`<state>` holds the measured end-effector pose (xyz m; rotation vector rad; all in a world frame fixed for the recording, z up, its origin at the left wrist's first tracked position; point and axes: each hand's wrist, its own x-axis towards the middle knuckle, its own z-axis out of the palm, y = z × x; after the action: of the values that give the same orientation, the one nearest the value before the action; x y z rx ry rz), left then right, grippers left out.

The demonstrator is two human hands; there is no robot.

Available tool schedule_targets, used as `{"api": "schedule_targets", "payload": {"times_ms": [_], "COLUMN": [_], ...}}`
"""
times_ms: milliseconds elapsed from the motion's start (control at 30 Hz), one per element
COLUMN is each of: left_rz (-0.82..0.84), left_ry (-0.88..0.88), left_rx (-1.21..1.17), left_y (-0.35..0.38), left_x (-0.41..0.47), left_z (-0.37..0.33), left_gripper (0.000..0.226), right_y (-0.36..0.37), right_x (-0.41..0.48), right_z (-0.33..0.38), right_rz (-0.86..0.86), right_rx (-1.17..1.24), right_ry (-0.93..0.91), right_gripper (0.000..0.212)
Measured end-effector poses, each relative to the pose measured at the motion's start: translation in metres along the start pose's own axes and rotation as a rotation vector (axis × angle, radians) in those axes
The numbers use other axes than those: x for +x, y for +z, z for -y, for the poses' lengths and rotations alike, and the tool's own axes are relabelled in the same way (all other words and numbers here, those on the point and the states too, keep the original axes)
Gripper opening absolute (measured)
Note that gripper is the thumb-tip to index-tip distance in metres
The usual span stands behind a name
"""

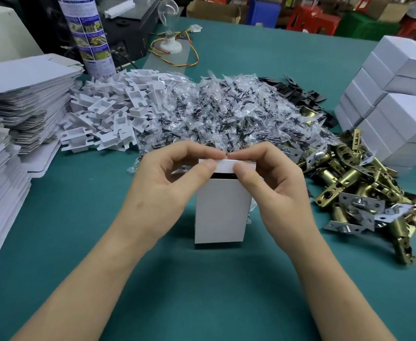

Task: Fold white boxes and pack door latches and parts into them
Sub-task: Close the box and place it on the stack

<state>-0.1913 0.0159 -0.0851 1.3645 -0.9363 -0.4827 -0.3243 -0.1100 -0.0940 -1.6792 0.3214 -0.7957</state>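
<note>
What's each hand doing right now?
Left hand: closed, pinching the top flap of the white box.
Right hand: closed, pinching the same flap.

A: Any print you can actually read anywhere?

B: Nothing legible. The tall printed tube [88, 33], far up and to the left of the left hand [167, 190], carries blue panels with small pictures and lines of type, but the letters are too fine to make out (it is a blur of white on blue).

A: And the white box [223, 207] between the hands?

B: Blank on the face that shows. The stacked boxes [396, 94] beyond the right hand [271, 190] are bare too.
</note>
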Motion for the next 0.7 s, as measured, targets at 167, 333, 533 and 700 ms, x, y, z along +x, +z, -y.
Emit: {"api": "schedule_targets", "payload": {"times_ms": [167,333,533,700], "left_rz": [0.056,0.072,0.049,0.062], "left_ry": [0.077,0.129,0.195,0.261], "left_rx": [-0.03,-0.026,0.062,0.137], "left_y": [-0.005,-0.008,-0.008,-0.013], "left_x": [-0.006,-0.008,-0.007,-0.006], "left_z": [0.006,0.012,0.016,0.018], "left_gripper": [0.022,0.02,0.02,0.018], "right_y": [-0.002,-0.006,-0.008,-0.013], "right_x": [-0.001,-0.002,-0.002,-0.003], "right_z": [0.001,0.001,-0.001,-0.001], "right_rz": [0.019,0.066,0.106,0.144], "right_rx": [0.006,0.05,0.055,0.04], "right_ry": [-0.016,-0.031,-0.061,-0.057], "right_gripper": [0.008,0.012,0.013,0.014]}}
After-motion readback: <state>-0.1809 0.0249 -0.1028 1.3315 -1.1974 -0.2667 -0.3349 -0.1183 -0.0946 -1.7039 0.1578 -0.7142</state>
